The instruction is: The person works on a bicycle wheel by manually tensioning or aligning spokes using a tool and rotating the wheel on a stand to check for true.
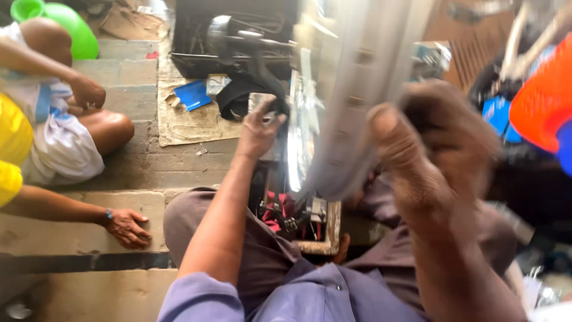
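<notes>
1. Right hand clenched around grey metal bar, blurred.
2. Left hand pinches small part just left of bar.
3. Wooden toolbox below bar holds red-handled tools.

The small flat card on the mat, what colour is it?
Blue card, seen in the head view.

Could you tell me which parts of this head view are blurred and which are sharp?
In the head view, the right hand and the long pale grey panel it holds are smeared by motion blur; the orange basket at the right edge is soft too. The left hand is slightly soft, while the stone steps and another person's hand look sharper.
</notes>
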